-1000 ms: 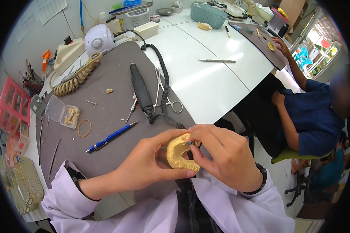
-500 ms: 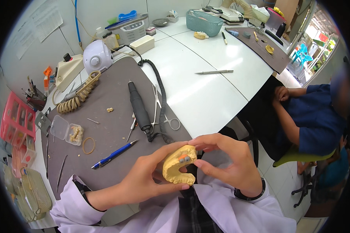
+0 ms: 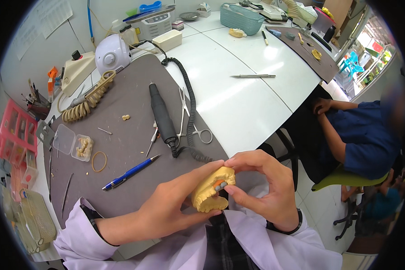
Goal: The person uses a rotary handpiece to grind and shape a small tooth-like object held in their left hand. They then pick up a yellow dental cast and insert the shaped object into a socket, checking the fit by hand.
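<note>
A yellow plaster dental cast [image 3: 205, 197], shaped like a horseshoe, is held up in front of my body. My left hand [image 3: 164, 207] wraps its thumb and fingers around the cast's left side. On the arch sit grey teeth [image 3: 221, 186] beside an orange patch of gum. Closed in a pinch at the cast's right side, my right hand [image 3: 269, 186] has its index finger on the top edge and its thumb by the grey teeth. The cast hides some of my fingertips.
On the dark mat [image 3: 121, 144] lie a black handpiece [image 3: 163, 117], scissor-handled forceps [image 3: 184, 114], a blue pen [image 3: 129, 173], a rubber band [image 3: 99, 161] and a small box of teeth [image 3: 83, 147]. A person in blue [image 3: 360, 130] sits to the right.
The cast has tilted in my hands, so its arch opening looks narrower and the grey teeth face more to the right. My right thumb has shifted along with it. The view has moved slightly.
</note>
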Demonstrator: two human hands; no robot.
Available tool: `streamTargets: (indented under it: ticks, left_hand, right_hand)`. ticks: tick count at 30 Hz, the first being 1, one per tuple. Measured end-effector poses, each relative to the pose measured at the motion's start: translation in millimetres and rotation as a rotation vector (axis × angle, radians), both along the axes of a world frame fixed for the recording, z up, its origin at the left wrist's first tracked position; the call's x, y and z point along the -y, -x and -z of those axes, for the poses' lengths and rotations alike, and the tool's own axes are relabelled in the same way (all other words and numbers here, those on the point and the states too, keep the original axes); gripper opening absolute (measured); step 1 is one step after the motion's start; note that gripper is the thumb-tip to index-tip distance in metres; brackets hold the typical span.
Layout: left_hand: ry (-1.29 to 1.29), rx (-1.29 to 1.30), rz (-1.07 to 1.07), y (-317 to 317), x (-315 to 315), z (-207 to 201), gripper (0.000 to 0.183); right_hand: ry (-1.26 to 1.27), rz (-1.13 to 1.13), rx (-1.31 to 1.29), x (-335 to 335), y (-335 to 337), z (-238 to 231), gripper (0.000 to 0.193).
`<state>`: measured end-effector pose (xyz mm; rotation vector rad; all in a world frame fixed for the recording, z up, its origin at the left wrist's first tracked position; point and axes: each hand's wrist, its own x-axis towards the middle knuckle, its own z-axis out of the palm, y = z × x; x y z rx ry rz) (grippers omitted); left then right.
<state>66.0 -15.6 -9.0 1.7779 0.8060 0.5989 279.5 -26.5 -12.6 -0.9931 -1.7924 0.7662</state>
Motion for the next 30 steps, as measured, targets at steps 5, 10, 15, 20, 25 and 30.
streamTargets:
  ticks: [5, 10, 15, 20, 25, 30]
  left_hand:
    - [-0.2, -0.013, -0.017, 0, 4, 6, 0.078]
    - [-0.312, -0.031, -0.022, -1, 5, 5, 0.079]
    - [0.057, 0.113, -0.011, -2, 4, 0, 0.074]
    - [0.272, 0.145, 0.067, -3, 0, 2, 0.071]
    - [0.26, 0.162, 0.033, -5, 4, 6, 0.072]
    - [0.221, 0.164, 0.033, -4, 5, 5, 0.071]
  right_hand:
    - [-0.121, 0.038, 0.073, 4, 2, -1, 0.038]
    - [-0.196, 0.014, 0.079, 4, -1, 1, 0.041]
    - [-0.254, 0.084, 0.092, 5, -3, 0, 0.039]
    - [-0.248, 0.091, 0.337, 15, -4, -6, 0.029]
    - [-0.275, 0.111, 0.477, 20, -4, -6, 0.025]
    - [-0.255, 0.097, 0.487, 18, 0, -11, 0.019]
